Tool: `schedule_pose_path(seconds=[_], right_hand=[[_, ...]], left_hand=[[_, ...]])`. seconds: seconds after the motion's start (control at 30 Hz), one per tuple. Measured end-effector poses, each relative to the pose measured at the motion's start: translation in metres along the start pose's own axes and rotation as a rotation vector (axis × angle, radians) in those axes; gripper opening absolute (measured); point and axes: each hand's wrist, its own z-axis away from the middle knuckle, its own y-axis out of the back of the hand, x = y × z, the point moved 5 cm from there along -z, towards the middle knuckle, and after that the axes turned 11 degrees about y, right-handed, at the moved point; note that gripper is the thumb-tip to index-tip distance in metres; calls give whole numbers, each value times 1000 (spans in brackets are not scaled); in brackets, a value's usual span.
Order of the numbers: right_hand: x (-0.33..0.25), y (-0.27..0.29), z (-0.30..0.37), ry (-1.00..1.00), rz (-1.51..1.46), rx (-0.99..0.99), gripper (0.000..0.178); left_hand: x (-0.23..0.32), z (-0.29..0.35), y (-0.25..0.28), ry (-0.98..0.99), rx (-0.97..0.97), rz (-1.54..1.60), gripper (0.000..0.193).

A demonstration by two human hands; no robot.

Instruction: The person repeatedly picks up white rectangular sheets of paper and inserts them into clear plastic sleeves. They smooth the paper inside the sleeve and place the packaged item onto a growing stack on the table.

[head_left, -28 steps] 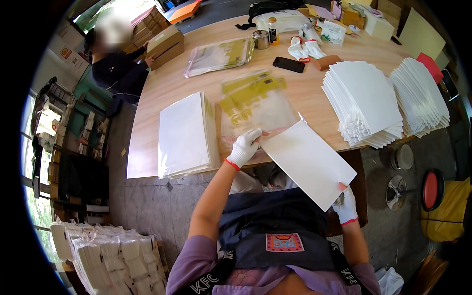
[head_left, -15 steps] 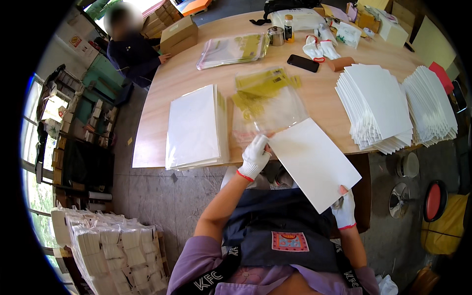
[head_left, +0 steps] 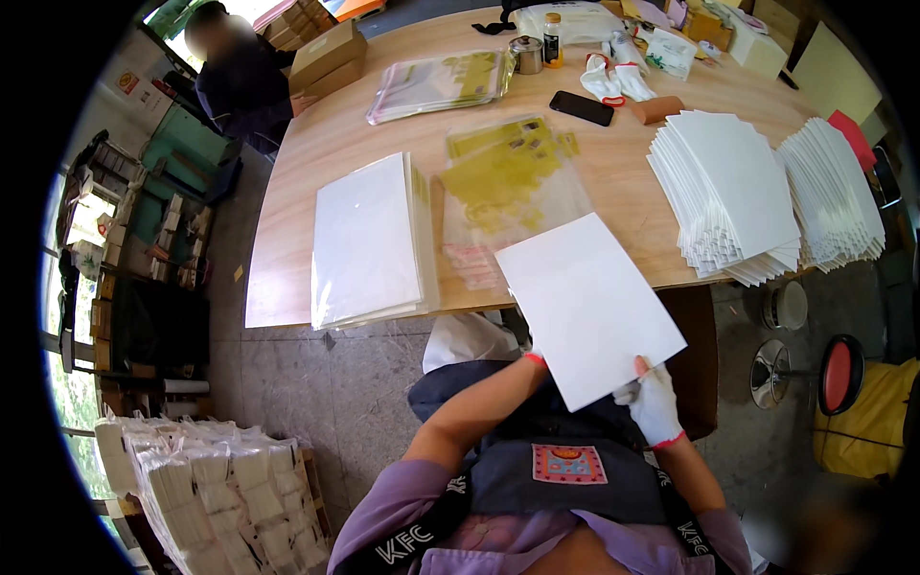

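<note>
A white rectangular board [head_left: 589, 311] hangs tilted over the table's front edge and my lap. Its near right corner is in my white-gloved right hand [head_left: 655, 406], thumb on top and fingers curled underneath. My left hand [head_left: 536, 358] is behind the board, with only the red glove cuff showing at its left edge; its fingers are hidden. Just beyond the board, flat on the table, lie clear plastic bags [head_left: 503, 196] with yellow-green printing. Left of these stands a stack of white boards in clear film [head_left: 364, 240].
Two fanned stacks of white boards [head_left: 724, 192] [head_left: 832, 192] fill the table's right side. Farther back are more bags [head_left: 441, 84], a phone [head_left: 582, 108], a metal pot [head_left: 526, 55], a bottle [head_left: 553, 40] and spare gloves [head_left: 613, 79]. A person sits at the far left by a cardboard box [head_left: 328, 59].
My left hand has left the near edge of the bags and gone behind the board. The board has moved slightly left and toward me. The top bag now lies flatter.
</note>
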Motion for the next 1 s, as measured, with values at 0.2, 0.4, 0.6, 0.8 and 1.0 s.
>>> schedule_pose_path(seconds=[0.2, 0.4, 0.6, 0.8, 1.0], right_hand=[[75, -44, -79, -168, -573, -22, 29], [70, -77, -81, -234, -339, -245, 32], [37, -114, -79, 389, 887, -572, 17], [55, -165, -89, 838, 1521, -685, 16], [49, -173, -90, 852, 1341, -845, 15]], left_hand=[[-9, 33, 17, -249, 283, -331, 26], [22, 39, 38, -108, 282, -332, 21], [93, 102, 33, -213, 430, -682, 28], [113, 112, 28, -233, 488, -918, 24], [112, 109, 34, -256, 409, -700, 21]])
